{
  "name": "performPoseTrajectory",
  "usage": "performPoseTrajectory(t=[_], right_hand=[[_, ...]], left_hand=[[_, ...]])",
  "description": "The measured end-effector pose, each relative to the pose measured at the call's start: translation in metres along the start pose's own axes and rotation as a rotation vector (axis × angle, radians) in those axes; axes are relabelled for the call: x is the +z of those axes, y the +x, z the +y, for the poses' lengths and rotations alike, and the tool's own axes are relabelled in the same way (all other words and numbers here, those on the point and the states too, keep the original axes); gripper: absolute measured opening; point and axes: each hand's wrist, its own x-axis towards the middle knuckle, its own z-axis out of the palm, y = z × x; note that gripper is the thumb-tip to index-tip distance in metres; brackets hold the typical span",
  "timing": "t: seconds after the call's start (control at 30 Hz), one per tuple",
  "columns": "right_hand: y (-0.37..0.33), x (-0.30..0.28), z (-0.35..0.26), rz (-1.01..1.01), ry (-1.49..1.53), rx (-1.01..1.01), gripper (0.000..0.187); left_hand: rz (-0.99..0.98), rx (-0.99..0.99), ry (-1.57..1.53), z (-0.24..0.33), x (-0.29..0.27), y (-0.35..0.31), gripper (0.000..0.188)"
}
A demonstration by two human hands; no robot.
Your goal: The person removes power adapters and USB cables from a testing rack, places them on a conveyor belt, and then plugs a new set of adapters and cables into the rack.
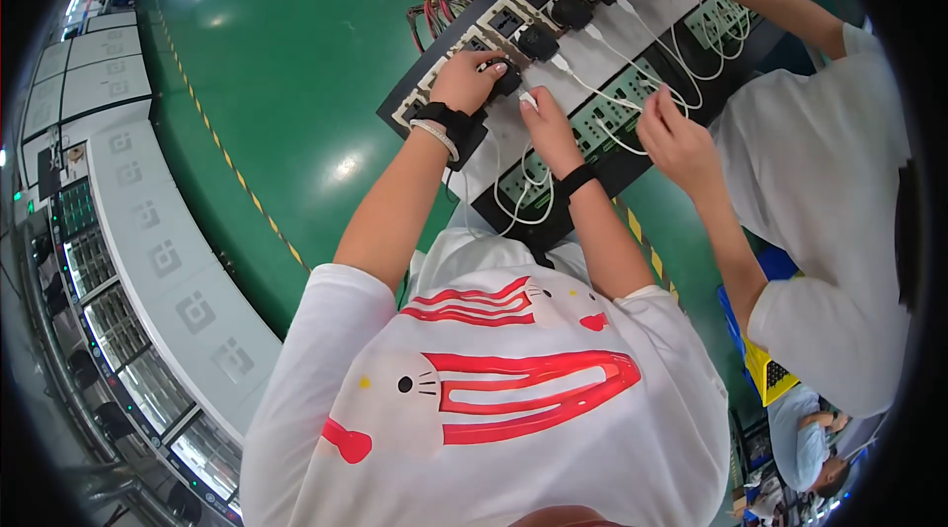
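While a black adapter sits clasped in the left hand, the right hand pinches a white plug alongside.

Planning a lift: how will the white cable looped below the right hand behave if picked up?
Likely floppy: the cable bends in loose curves. Probably light for its length, since it looks thin.

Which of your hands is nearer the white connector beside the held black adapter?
Right: the right hand pinches the white connector; the left hand is up-left of it, gripping the black adapter.
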Motion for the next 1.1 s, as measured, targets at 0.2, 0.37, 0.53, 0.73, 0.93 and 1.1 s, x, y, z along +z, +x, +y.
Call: performPoseTrajectory(t=[0.2, 0.37, 0.53, 0.73, 0.93, 1.1], right_hand=[[0.004, -0.009, -0.003, -0.081, -0.084, -0.107, 0.023], [0.005, -0.006, -0.002, -0.091, -0.086, -0.113, 0.022], [0.013, 0.003, 0.003, -0.102, 0.129, 0.08, 0.02], [0.023, 0.0, -0.011, -0.158, 0.178, 0.241, 0.025], [-0.004, -0.028, -0.022, -0.099, -0.292, -0.211, 0.033], [-0.089, -0.1, -0.049, 0.059, -0.087, -0.103, 0.029]], left_hand=[[-0.081, -0.04, -0.009, 0.004, -0.007, 0.003, 0.03], [-0.083, -0.046, -0.007, 0.002, -0.009, 0.004, 0.031], [-0.217, -0.183, -0.025, 0.014, -0.017, 0.006, 0.032], [-0.133, -0.037, 0.022, 0.006, -0.01, 0.011, 0.033], [0.091, 0.169, 0.232, 0.009, -0.017, 0.0, 0.049], [0.459, 0.588, 0.027, 0.134, -0.148, -0.073, 0.065]])
